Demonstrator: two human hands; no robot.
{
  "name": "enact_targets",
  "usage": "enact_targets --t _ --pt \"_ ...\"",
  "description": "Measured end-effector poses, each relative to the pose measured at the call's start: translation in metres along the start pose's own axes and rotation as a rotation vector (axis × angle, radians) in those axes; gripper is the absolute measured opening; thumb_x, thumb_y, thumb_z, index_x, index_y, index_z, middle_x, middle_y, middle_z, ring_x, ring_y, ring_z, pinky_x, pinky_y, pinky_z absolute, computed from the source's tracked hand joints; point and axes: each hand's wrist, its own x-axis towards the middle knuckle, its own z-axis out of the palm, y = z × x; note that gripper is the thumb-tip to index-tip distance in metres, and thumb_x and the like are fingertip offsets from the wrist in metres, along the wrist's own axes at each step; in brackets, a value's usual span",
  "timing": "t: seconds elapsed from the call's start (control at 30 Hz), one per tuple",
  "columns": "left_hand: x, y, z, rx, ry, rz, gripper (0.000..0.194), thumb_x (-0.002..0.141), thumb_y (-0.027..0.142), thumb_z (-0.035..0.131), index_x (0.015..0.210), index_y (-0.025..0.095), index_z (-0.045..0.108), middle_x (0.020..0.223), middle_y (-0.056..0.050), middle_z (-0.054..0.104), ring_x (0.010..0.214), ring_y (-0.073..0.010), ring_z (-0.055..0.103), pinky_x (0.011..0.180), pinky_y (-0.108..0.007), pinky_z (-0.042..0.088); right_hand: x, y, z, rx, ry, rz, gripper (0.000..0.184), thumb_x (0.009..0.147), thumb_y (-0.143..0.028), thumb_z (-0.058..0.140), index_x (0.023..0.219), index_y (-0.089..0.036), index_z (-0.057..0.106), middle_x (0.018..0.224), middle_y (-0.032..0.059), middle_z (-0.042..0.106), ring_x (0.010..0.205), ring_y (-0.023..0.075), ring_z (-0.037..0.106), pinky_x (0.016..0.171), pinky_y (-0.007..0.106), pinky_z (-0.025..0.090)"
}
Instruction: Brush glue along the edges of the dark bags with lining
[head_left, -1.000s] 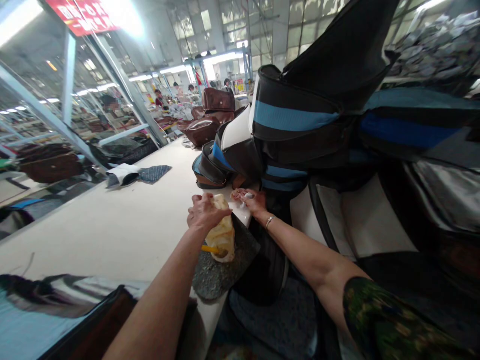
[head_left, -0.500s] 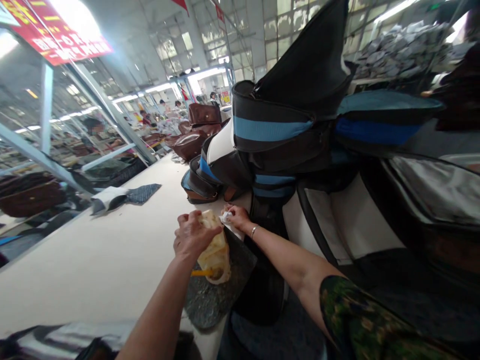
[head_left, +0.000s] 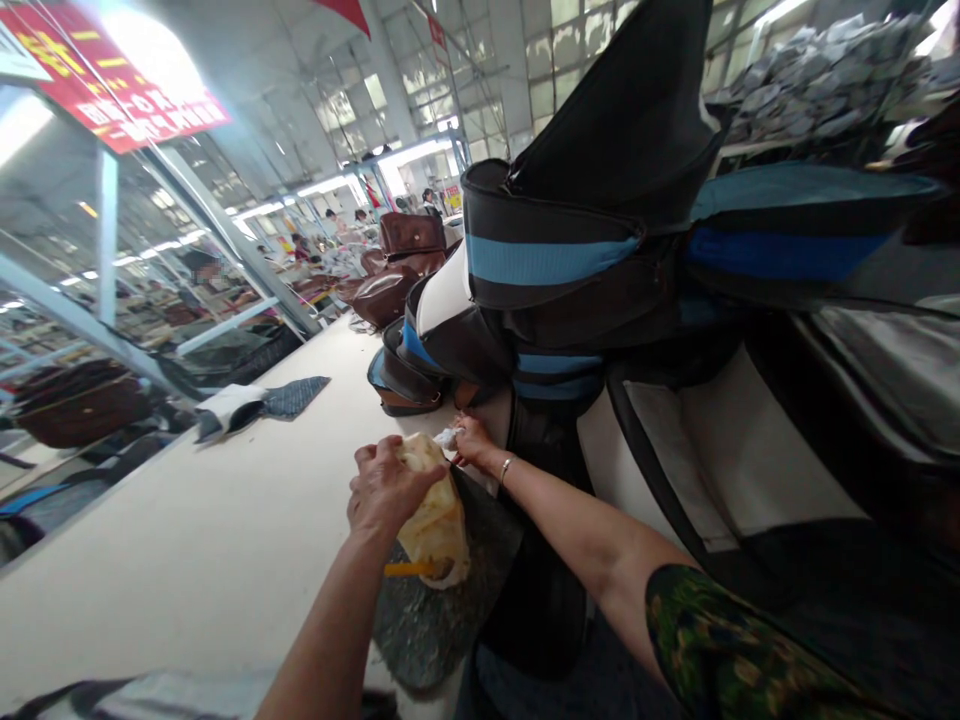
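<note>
My left hand [head_left: 388,487] is closed around the top of a soft, yellowish plastic-wrapped bundle [head_left: 436,530], and a yellow stick [head_left: 409,569] pokes out of its lower end. The bundle rests over a dark grey speckled fabric panel [head_left: 420,620]. My right hand [head_left: 474,443], with a metal bracelet on its wrist, pinches a small crumpled white cloth [head_left: 448,437] close to the top of the bundle. The two hands are close together but not touching.
Black and blue padded bags [head_left: 551,260] are piled to the right, and brown leather bags [head_left: 397,280] stand farther along the long white worktable [head_left: 217,570]. A fabric piece [head_left: 294,396] lies on the table. Co-workers [head_left: 304,247] sit in the distance behind a glass partition.
Compared with a second ago, my right hand sits lower and closer to the bundle, with the white cloth now showing in its fingers. The view has also shifted slightly.
</note>
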Motion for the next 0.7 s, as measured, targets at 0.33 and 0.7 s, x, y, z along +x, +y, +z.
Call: enact_targets --t 0.33,0.7 --pt "0.019 -0.013 0.013 -0.077 -0.057 -0.040 0.078 0.068 0.058 0.069 0.133 0.016 0.056 0.143 -0.027 0.043 0.123 -0.0588 0.044 0.094 -0.071 0.037 -0.042 -0.022 -0.012 0.509 -0.149 -0.010 0.021 0.086 -0.027 0.070 0.100 -0.013 0.061 0.096 0.0038 0.066 0.081 0.0145 0.064 0.069 0.029 0.056" --pt "-0.002 0.017 -0.005 -0.612 -0.181 0.335 0.044 0.070 0.051 0.073 0.095 0.015 0.075 0.073 -0.005 0.070 0.067 -0.0182 0.062 0.061 -0.026 0.046 -0.106 -0.060 -0.010 0.637 -0.054 -0.175 0.033 0.057 -0.016 0.082 0.082 -0.017 0.060 0.075 -0.0018 0.064 0.067 0.0119 0.060 0.065 0.025 0.050"
